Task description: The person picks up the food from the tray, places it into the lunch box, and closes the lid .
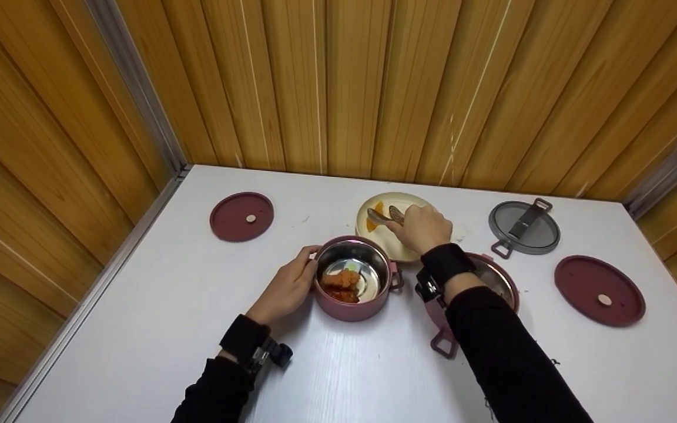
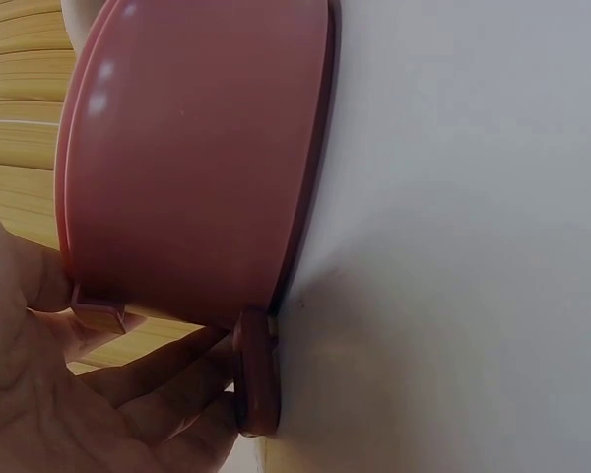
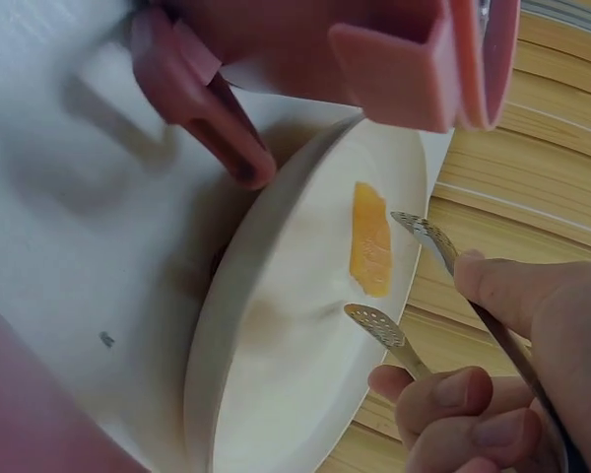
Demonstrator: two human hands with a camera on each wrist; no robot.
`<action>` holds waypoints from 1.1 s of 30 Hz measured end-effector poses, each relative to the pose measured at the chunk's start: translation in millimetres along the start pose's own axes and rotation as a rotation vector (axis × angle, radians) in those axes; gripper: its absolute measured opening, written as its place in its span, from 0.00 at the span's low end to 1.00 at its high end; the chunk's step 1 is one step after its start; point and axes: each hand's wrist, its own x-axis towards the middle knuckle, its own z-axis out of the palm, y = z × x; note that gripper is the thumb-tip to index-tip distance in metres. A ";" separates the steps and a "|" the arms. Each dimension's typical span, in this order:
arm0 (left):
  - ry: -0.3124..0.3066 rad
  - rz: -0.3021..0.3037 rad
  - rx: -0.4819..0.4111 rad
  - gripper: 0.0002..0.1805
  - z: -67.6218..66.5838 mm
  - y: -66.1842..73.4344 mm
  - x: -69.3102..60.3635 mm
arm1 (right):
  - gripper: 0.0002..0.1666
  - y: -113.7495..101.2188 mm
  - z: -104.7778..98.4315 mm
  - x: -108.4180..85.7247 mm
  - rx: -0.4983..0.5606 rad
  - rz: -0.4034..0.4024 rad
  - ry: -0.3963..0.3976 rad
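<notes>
My left hand [image 1: 287, 287] holds the left side of a pink steel-lined pot [image 1: 353, 310], its fingers around the side handle [image 2: 257, 374] in the left wrist view. Orange-brown food [image 1: 341, 278] and a reddish piece lie in that pot. Above a cream plate [image 1: 390, 242], my right hand [image 1: 425, 230] grips metal tongs [image 1: 378, 217]. In the right wrist view the perforated tips of the tongs [image 3: 379, 324] stand apart on either side of the lower end of an orange piece [image 3: 370, 239], which lies on the plate.
A second pink pot [image 1: 496, 278] stands under my right forearm. One dark red lid [image 1: 241, 217] lies at the left, another [image 1: 600, 291] at the far right. A grey lid [image 1: 525, 227] with a clip is at the back right. Wood-patterned panels [image 1: 350, 88] rise behind the table.
</notes>
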 end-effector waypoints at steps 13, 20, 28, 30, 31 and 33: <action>0.012 0.025 0.008 0.21 -0.1 -1.4 0.1 | 0.30 2.7 -0.8 -1.0 -0.029 -0.044 0.000; 0.011 0.001 0.000 0.21 0.3 -1.8 -0.4 | 0.30 4.9 -6.2 -2.0 -0.040 -0.039 -0.017; 0.014 -0.004 0.014 0.21 0.3 -3.6 -1.2 | 0.32 -7.1 8.8 -2.8 -0.021 -0.036 0.041; 0.013 -0.007 0.016 0.21 0.3 -3.5 -1.3 | 0.32 -8.9 11.5 -3.2 -0.036 -0.054 0.052; 0.010 -0.006 0.013 0.21 0.2 -2.9 -1.2 | 0.31 -8.7 12.2 -3.0 -0.045 -0.060 0.058; 0.008 0.003 0.013 0.21 0.1 -1.6 -0.4 | 0.30 -7.0 11.6 -2.9 -0.057 -0.064 0.071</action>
